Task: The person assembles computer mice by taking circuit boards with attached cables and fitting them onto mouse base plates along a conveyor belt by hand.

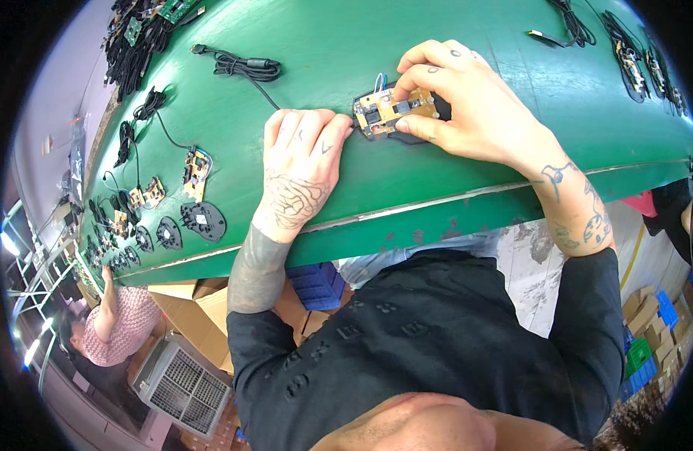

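Note:
A tan mouse circuit board lies over a black mouse base on the green bench. Thin coloured wires rise from the board's far edge. My right hand grips the board, thumb on its near side and fingers on its far side. Just left of the board, my left hand is closed with its fingers curled around a black cable. That cable runs out to a tied coil farther back on the bench. What the left fingertips pinch is partly hidden.
Black mouse bases and boards with cables line the bench's left side. A heap of black cables sits far left. More assemblies lie far right. Another person works at the left end.

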{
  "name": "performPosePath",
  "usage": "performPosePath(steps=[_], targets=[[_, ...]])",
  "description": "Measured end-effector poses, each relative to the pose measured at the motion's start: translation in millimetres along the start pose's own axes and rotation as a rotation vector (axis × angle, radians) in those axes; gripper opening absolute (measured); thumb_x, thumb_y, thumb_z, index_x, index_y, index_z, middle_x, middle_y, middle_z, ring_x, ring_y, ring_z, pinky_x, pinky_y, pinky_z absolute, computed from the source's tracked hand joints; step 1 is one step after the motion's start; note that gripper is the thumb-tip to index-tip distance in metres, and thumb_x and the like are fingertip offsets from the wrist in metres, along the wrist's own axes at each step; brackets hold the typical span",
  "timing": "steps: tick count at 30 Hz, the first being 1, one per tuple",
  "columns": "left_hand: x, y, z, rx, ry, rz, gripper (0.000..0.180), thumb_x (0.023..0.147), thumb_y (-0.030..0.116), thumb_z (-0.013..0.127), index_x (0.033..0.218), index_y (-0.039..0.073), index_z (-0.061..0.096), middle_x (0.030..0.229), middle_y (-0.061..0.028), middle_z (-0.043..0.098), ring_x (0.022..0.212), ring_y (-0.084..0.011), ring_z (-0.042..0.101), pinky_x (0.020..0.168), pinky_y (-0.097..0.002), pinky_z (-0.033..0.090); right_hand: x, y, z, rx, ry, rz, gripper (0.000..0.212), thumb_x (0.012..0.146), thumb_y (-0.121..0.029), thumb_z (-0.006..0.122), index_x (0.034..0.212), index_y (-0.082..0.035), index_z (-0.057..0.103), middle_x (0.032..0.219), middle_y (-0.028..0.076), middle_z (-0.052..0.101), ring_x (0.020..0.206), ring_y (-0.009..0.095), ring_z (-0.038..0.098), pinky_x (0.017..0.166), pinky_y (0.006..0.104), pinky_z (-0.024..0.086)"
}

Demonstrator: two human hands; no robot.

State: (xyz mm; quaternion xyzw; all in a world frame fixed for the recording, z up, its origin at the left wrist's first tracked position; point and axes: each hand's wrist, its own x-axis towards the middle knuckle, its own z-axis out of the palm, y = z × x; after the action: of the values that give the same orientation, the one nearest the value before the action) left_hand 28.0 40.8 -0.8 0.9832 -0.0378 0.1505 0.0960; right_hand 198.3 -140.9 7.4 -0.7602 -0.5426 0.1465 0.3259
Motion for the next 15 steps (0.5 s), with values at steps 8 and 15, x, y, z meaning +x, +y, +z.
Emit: performPosePath(steps=[8, 15], targets=[[-3, -3, -4, 0.031, 0.091, -0.022, 0.023, 0.077, 0.009, 0.075, 0.098, 0.011, 0.065, 0.090, -0.0028, 0.060, 0.084, -0.0228, 0.059, 0.083, -0.0383, 0.045, 10, -20, -3, -0.103, 0.040, -0.371, 0.034, 0.079, -0.023, 0.077, 0.110, -0.013, 0.068, 0.122, 0.011, 0.061, 0.114, 0.031, 0.058, 0.097, 0.0436, 0.047], [-1, -8, -16, -0.129, 0.411, 0.020, 0.028, 0.077, 0.013, 0.075, 0.103, 0.011, 0.067, 0.095, -0.0030, 0.062, 0.087, -0.0239, 0.059, 0.080, -0.0382, 0.047, 13, -20, -5, -0.381, 0.088, -0.172, 0.029, 0.077, -0.019, 0.078, 0.105, -0.018, 0.074, 0.120, 0.008, 0.064, 0.114, 0.031, 0.059, 0.098, 0.0435, 0.048]])
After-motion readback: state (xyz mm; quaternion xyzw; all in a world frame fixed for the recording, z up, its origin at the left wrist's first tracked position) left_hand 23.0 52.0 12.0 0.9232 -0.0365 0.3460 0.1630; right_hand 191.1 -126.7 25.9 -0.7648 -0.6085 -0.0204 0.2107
